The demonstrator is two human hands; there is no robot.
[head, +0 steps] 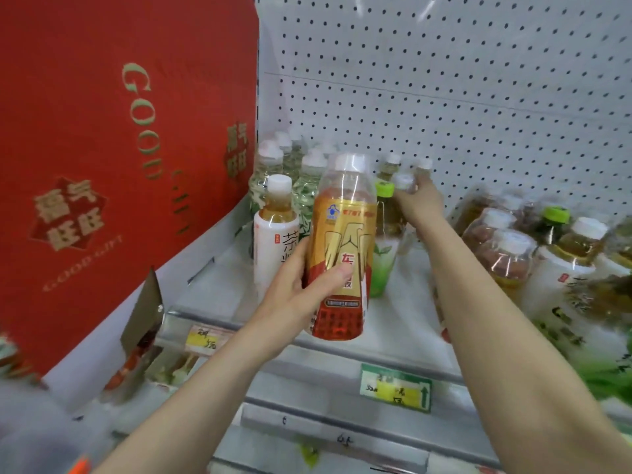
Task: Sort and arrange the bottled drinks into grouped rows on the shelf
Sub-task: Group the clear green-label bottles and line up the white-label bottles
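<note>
My left hand [301, 285] grips a tall gold-and-red labelled bottle [342, 241] with a white cap, held upright in front of the white shelf [342, 350]. My right hand [415, 200] reaches to the back of the shelf and closes on the top of a clear white-capped bottle [405, 183]. A green-capped green tea bottle [384, 234] stands just behind the held bottle. A white-labelled tea bottle [275, 230] stands to the left of it. Clear pale bottles [273, 165] are grouped at the back left.
A large red gift box [119, 148] fills the shelf's left side. A loose cluster of mixed tea bottles [533, 248] crowds the right. A white pegboard [461, 97] backs the shelf. Price tags [395, 388] hang on the front rail, with another shelf below.
</note>
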